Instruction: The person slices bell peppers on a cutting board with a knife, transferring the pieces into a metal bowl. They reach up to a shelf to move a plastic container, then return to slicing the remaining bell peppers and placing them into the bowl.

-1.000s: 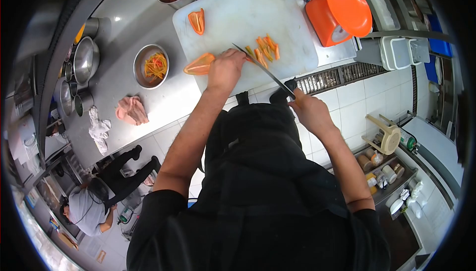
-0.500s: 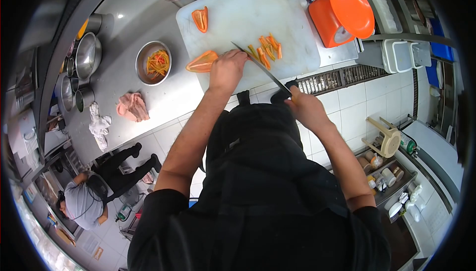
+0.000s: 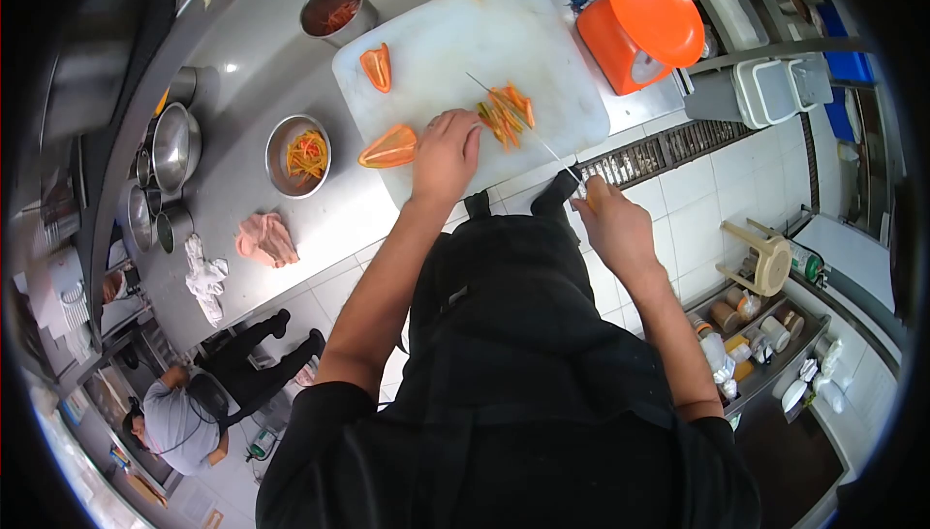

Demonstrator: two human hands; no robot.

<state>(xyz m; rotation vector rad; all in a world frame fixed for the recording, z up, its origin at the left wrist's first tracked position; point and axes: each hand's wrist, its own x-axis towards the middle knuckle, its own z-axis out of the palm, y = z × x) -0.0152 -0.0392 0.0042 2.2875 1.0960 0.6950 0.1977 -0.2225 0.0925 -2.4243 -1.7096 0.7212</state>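
Note:
My right hand (image 3: 616,227) is closed around the handle of a knife (image 3: 555,155). The narrow blade reaches up and left over the white cutting board (image 3: 436,35), crossing a small pile of orange and green pepper strips (image 3: 506,116). At the left edge of that pile, my left hand (image 3: 447,154) rests low on the board, fingers bent and thumb apart, with nothing visible in it. Beside it lies an orange pepper piece (image 3: 389,146), cut side showing. Another pepper piece (image 3: 376,68) sits farther up the board.
Left of the board stand a steel bowl of pepper strips (image 3: 299,156) and a steel pot with red strips (image 3: 338,12). A pink cloth (image 3: 266,240) lies near the counter edge. An orange scale (image 3: 640,35) stands right. A person (image 3: 180,415) is at lower left.
The knife has turned nearly edge-on, its blade now across the strips. My left hand's thumb has come away from its fingers. The strips lie closer together, and the whole view has shifted slightly.

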